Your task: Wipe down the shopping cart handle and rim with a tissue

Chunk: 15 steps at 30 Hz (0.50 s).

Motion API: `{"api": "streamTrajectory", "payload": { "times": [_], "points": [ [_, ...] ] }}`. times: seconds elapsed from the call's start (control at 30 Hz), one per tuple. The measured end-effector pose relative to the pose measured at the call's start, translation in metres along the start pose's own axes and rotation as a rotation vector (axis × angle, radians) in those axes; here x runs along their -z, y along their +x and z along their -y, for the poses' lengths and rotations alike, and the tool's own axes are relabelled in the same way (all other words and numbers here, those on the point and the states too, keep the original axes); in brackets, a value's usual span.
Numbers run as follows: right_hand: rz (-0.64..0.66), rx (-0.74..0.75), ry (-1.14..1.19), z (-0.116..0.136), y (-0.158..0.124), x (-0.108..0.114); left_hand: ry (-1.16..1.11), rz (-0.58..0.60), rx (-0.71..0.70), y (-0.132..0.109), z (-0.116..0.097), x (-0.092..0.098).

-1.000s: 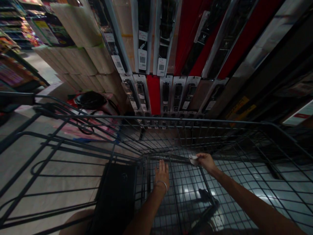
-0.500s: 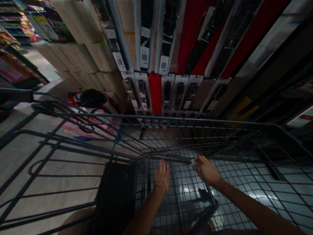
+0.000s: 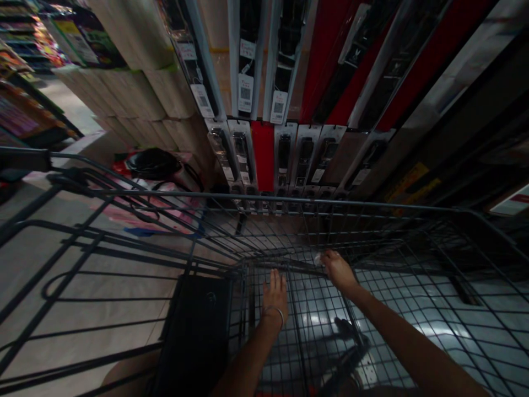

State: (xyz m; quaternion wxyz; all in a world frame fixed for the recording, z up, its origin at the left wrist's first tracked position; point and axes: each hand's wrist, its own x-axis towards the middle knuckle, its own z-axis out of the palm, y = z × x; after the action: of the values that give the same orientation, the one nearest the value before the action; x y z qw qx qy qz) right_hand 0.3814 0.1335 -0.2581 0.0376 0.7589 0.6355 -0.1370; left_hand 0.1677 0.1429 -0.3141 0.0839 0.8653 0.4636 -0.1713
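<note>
I look down into a dark wire shopping cart (image 3: 289,197). My left hand (image 3: 275,293) lies flat with fingers stretched out on the cart's wire bottom, a thin bangle at its wrist. My right hand (image 3: 336,269) reaches a little farther in and is closed on a small white cloth (image 3: 318,258), pressed against the wire at the far end of the cart's floor. A black flat bag (image 3: 196,331) stands in the cart just left of my left hand.
Behind the cart hangs a wall of packaged belts (image 3: 285,149) with white tags on red and silver backing. Stacked pale boxes (image 3: 136,88) rise at the left. A black bag on pink sacks (image 3: 152,165) lies on the floor beyond the cart's left side.
My right hand with the white cloth has slid along the wire, first back and left, then forward toward the cart's far end. My left hand has stayed put.
</note>
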Motion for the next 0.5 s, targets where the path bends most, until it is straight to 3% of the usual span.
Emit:
{"api": "streamTrajectory", "payload": {
  "times": [0.23,0.5],
  "points": [
    [0.112,-0.070,-0.014,0.010,-0.008,-0.002,-0.015,0.005,-0.018,-0.001,0.002,0.001],
    [0.175,0.055,-0.042,0.004,-0.050,-0.014,-0.027,0.009,-0.012,-0.002,-0.001,-0.002]
  ]
}}
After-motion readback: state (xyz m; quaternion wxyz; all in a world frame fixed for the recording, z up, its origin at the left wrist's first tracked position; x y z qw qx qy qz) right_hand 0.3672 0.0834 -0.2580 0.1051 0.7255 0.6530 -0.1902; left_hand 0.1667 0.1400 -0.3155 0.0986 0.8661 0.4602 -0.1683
